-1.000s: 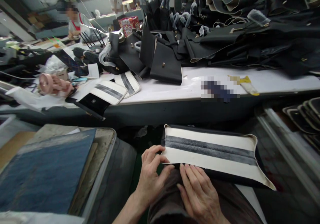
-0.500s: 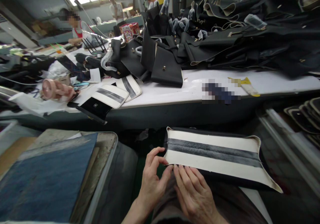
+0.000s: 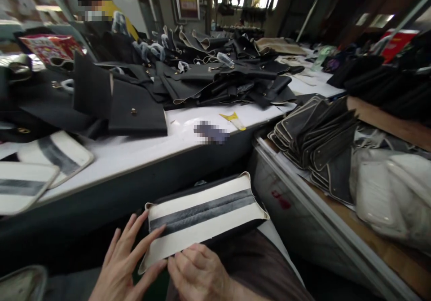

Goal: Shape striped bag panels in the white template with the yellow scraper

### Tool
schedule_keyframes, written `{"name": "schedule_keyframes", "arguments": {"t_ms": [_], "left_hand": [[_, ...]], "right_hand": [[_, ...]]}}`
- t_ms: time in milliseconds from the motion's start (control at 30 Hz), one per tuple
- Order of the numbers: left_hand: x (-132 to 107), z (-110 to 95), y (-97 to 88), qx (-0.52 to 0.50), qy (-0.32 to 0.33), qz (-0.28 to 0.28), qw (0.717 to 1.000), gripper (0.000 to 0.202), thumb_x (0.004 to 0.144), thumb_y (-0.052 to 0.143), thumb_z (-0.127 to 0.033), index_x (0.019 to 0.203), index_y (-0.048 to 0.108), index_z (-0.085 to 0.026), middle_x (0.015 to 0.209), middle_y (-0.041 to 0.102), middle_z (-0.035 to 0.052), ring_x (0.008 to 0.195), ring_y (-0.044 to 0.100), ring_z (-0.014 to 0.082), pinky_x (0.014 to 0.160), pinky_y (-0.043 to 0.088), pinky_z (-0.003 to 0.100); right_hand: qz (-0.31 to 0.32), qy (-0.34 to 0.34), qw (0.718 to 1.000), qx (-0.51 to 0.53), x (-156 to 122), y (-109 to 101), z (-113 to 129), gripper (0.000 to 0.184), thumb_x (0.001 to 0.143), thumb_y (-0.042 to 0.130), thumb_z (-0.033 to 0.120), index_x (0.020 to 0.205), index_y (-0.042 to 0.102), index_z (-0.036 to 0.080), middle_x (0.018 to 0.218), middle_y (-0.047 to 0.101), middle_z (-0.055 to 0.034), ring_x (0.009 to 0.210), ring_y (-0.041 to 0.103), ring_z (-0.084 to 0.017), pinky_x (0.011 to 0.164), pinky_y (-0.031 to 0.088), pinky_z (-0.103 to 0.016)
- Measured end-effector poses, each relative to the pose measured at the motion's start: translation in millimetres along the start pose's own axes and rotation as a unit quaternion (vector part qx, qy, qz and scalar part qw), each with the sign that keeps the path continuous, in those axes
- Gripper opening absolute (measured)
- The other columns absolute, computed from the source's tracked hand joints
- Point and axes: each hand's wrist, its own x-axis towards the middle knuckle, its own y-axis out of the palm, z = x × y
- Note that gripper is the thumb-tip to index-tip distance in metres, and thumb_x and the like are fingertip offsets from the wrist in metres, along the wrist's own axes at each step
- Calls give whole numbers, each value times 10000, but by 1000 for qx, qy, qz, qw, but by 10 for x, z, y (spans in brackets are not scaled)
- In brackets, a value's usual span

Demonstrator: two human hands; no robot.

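Note:
A flat cream panel with a dark grey stripe (image 3: 202,213), backed in black, lies across my lap. My left hand (image 3: 126,263) has its fingers stretched out and spread, the fingertips and thumb touching the panel's left end. My right hand (image 3: 198,274) is curled, fingertips pressing on the panel's near left edge beside the left thumb.
A white worktable (image 3: 141,150) runs in front, heaped with black leather bag pieces (image 3: 215,76) and two more striped panels (image 3: 37,166) at the left. A stack of black edged pieces (image 3: 316,135) sits on a side bench at the right. A person stands far back left.
My view has swung to the right, so the side bench and its stack now show. My hands have stayed on the panel's left end; the left fingers have spread wider.

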Motion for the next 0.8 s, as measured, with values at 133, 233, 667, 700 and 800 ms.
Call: {"name": "schedule_keyframes", "arguments": {"t_ms": [133, 233, 667, 700, 800], "left_hand": [[239, 38, 8, 102, 79, 36, 991, 633, 863, 587, -477, 1459, 384, -410, 1584, 295, 52, 1422, 307, 390, 1114, 213, 679], [450, -4, 14, 135, 135, 46, 981, 757, 796, 617, -641, 1470, 373, -399, 1559, 351, 47, 1410, 332, 388, 1159, 155, 622], [1443, -560, 415, 189, 332, -54, 923, 502, 944, 528, -395, 1433, 459, -301, 1413, 554, 26, 1279, 518, 242, 1214, 40, 433], [1495, -605, 446, 185, 339, -56, 921, 486, 948, 531, -382, 1425, 470, -303, 1399, 568, 24, 1260, 539, 234, 1216, 102, 411], [1631, -722, 550, 175, 358, -64, 915, 462, 951, 524, -427, 1397, 502, -306, 1378, 587, 12, 1200, 596, 220, 1163, 309, 353]], "right_hand": [[-55, 8, 998, -9, -71, -1, -67, 257, 913, 473, 134, 1040, 678, 44, 947, 639, -83, 882, 597, -173, 806, 523, -293], [-97, 27, 995, -5, -75, -161, -177, 186, 893, 499, 117, 916, 680, 79, 793, 628, -47, 762, 599, -153, 693, 528, -276], [-46, 285, 956, -50, 40, -1233, -2197, 219, 952, 506, 169, 1107, 660, 171, 1004, 646, -83, 965, 596, -195, 843, 536, -340], [-22, 307, 949, -63, 69, -1160, -2444, 215, 961, 497, 206, 1089, 666, 172, 1009, 649, -80, 974, 597, -195, 861, 532, -342], [34, 351, 932, -88, 303, -920, -3186, 235, 948, 524, 260, 1101, 660, 144, 1049, 650, -97, 1031, 589, -214, 928, 501, -355]]}}
